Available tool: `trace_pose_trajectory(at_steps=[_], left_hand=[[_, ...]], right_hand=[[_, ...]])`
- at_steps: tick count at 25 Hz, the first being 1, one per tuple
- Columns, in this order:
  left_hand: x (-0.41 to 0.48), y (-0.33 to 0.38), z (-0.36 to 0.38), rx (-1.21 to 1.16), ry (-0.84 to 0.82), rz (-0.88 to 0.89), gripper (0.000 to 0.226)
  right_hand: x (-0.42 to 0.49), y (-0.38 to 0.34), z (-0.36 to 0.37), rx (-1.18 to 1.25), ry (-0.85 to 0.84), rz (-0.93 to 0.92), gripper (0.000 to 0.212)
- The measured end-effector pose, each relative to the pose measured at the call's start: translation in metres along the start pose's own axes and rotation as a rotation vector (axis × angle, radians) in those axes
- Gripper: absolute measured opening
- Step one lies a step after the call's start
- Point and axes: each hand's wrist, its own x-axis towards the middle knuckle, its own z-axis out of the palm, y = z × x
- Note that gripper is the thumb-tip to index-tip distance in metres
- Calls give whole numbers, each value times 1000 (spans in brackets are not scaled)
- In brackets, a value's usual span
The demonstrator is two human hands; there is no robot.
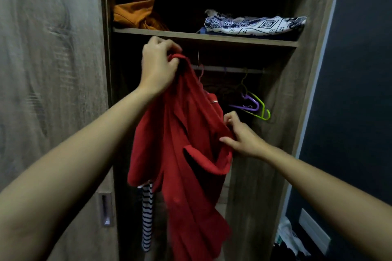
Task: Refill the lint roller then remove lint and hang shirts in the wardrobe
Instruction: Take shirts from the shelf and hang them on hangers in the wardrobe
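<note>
A red shirt [180,144] hangs in front of the open wardrobe [265,154]. My left hand [158,65] grips its top, just below the shelf [203,37] and left of the hanging rail [229,69]. My right hand [241,135] pinches the shirt's right edge lower down. A thin red hanger hook [200,74] shows behind the shirt near the rail. Purple [248,104] and green [263,110] empty hangers hang from the rail to the right. No lint roller is in view.
Orange folded cloth [135,12] and a blue-and-white patterned cloth [254,24] lie on the shelf. A striped garment [147,216] hangs low behind the red shirt. The sliding door [53,91] with a handle [105,207] is on the left, a dark wall [360,91] on the right.
</note>
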Motion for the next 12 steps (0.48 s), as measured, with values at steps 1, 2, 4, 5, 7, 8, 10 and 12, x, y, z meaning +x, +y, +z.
trace_pose_trajectory(at_steps=[1, 2, 4, 5, 7, 8, 10, 12], left_hand=[[-4, -12, -3, 39, -26, 30, 27], [-9, -25, -6, 57, -79, 66, 27], [-20, -51, -9, 68, -216, 121, 28], [-26, -60, -8, 94, -275, 155, 28], [-41, -67, 4, 248, -370, 274, 27], [-51, -68, 14, 354, -412, 326, 29], [-71, -70, 36, 485, -505, 314, 36], [-85, -68, 54, 454, -598, 230, 30]], right_hand=[[0, 5, -9, 42, 68, -14, 50], [1, 9, -22, 56, 119, -18, 52], [3, 18, -51, 3, 144, 0, 58], [5, 18, -65, -50, 157, 15, 59], [10, 13, -81, -227, 145, 39, 42], [12, 13, -81, -342, 74, 42, 29], [9, 19, -68, -501, -140, 99, 34], [-2, 29, -56, -506, -233, 186, 43]])
